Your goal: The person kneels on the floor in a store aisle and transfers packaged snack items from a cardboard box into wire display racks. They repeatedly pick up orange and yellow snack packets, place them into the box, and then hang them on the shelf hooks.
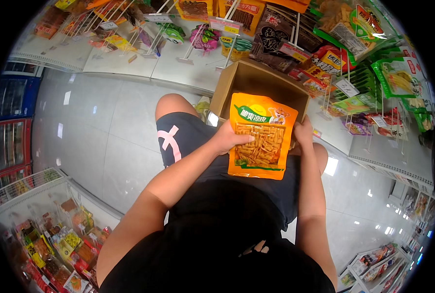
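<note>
My left hand [230, 138] grips the left edge of an orange snack packet [259, 137], with the thumb lying across its front. A clear window in the packet shows brown strips. It lies over the near side of a cardboard box [223, 88], whose dark inside shows behind the packet's top edge. At the packet's right edge is my right hand [304, 133], beside the box's near right corner; its fingers are partly hidden, and what they hold cannot be told. The box stands in front of my lap, between my knees.
Hanging snack bags [270, 36] on metal hooks fill the display in front, above a white shelf [118, 62]. Green-edged bags [400, 77] hang at the right. Another snack rack [56, 234] stands at the lower left, and glass-door coolers [8, 143] are at the far left.
</note>
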`<state>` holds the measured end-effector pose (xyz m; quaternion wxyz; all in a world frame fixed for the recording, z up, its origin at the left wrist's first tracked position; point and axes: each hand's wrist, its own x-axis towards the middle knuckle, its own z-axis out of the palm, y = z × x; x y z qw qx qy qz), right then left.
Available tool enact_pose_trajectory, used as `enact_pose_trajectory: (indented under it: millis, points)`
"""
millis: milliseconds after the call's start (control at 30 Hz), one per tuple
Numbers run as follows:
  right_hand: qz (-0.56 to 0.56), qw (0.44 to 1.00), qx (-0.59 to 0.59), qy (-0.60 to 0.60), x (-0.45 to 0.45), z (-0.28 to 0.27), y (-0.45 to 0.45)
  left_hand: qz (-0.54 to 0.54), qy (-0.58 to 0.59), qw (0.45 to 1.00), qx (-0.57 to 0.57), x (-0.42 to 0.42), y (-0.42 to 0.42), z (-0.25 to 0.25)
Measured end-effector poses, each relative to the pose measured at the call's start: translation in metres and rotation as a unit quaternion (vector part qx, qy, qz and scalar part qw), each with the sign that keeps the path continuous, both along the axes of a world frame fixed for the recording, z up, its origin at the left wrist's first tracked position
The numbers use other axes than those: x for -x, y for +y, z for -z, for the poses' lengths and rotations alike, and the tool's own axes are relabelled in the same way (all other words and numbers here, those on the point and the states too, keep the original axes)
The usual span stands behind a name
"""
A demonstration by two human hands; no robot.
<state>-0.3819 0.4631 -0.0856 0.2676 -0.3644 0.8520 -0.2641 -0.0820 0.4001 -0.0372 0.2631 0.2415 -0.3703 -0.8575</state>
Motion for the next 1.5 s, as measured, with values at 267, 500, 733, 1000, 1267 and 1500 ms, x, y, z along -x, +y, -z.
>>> enact_pose_trajectory:
  millis: [267,500,733,1000,1267,1500]
  points:
    - [0.004,0.996,0.083,-0.042,-0.008,0.055,0.032,-0.065,0.023,0.998,0.011,-0.024,-0.001,-0.028]
    - [0.032,0.996,0.068,-0.044,-0.029,0.037,0.024,-0.123,0.031,0.992,0.025,-0.033,-0.006,-0.054]
    - [0.101,0.969,0.162,-0.159,-0.031,0.041,0.02,-0.076,0.056,0.995,-0.031,-0.019,-0.018,-0.081]
    - [0.123,0.823,0.263,-0.488,-0.053,-0.071,0.027,0.025,0.008,0.997,-0.075,-0.001,-0.018,-0.08]
    - [0.08,0.714,0.226,-0.658,-0.103,-0.068,0.043,-0.005,-0.115,0.982,0.151,0.0,-0.01,-0.047]
    - [0.065,0.705,0.229,-0.668,-0.114,-0.046,0.029,-0.103,-0.208,0.954,0.188,-0.014,-0.028,-0.049]
